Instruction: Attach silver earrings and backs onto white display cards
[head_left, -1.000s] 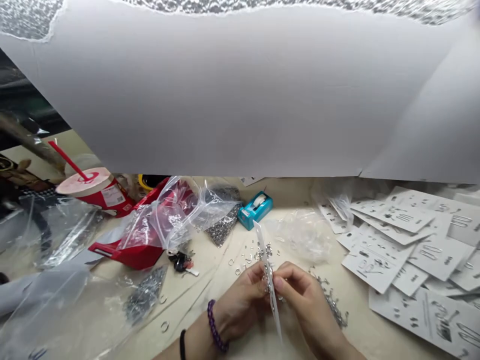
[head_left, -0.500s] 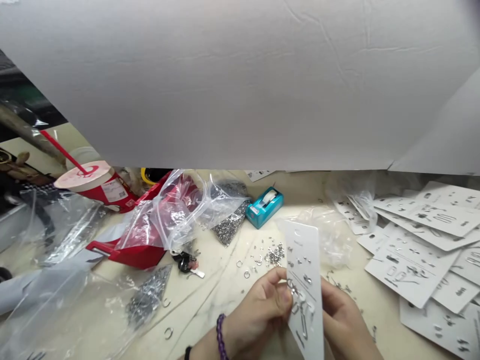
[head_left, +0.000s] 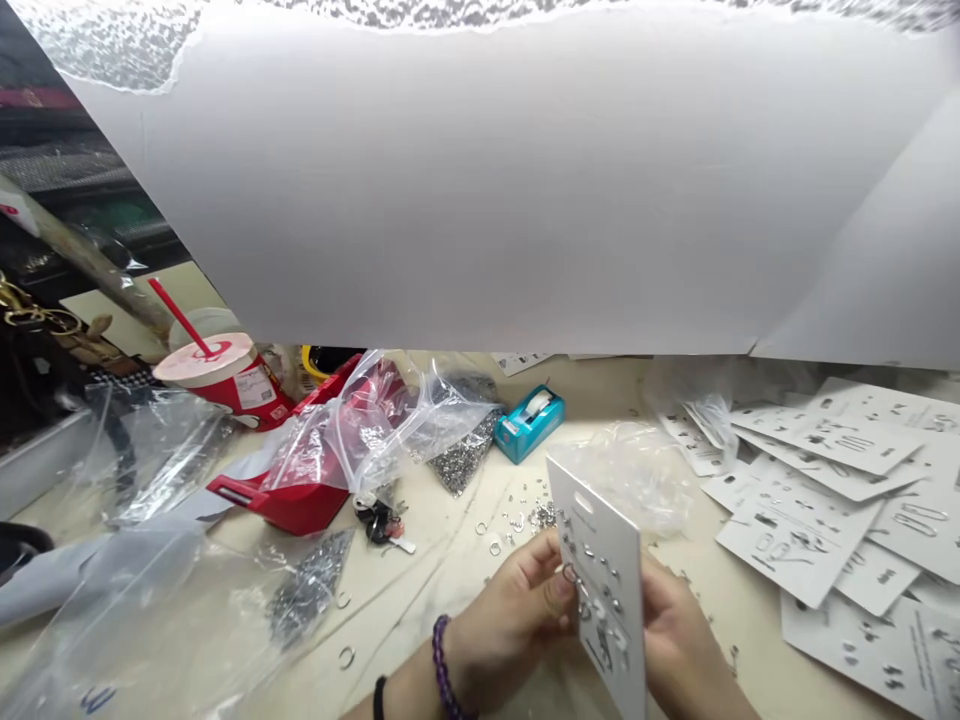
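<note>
A white jewellery card (head_left: 600,530) stands nearly upright in front of me, with several small silver pieces fixed to its face. My right hand (head_left: 682,635) grips it from behind at the right side; the card hides part of those fingers. At the card's left edge my left hand (head_left: 510,620) is closed, thumb against fingers. A small metal ring (head_left: 570,573) shows at the thumb tip, pinched against the card's face. Just beyond the left hand, a heap of tiny silver parts (head_left: 541,516) lies on the table with a few loose rings (head_left: 495,549).
Stacked jewellery cards (head_left: 795,535) cover the right side. A teal tape dispenser (head_left: 529,424) stands behind the hands. Leftward are a red scoop (head_left: 304,508), clear bags of metal parts (head_left: 311,590), keys (head_left: 382,522) and a red cup with straw (head_left: 225,380). A white panel (head_left: 480,200) overhangs the back.
The card has turned so its face shows more edge-on and leans away at the top left. Both hands keep their hold. The camera view has shifted slightly.
</note>
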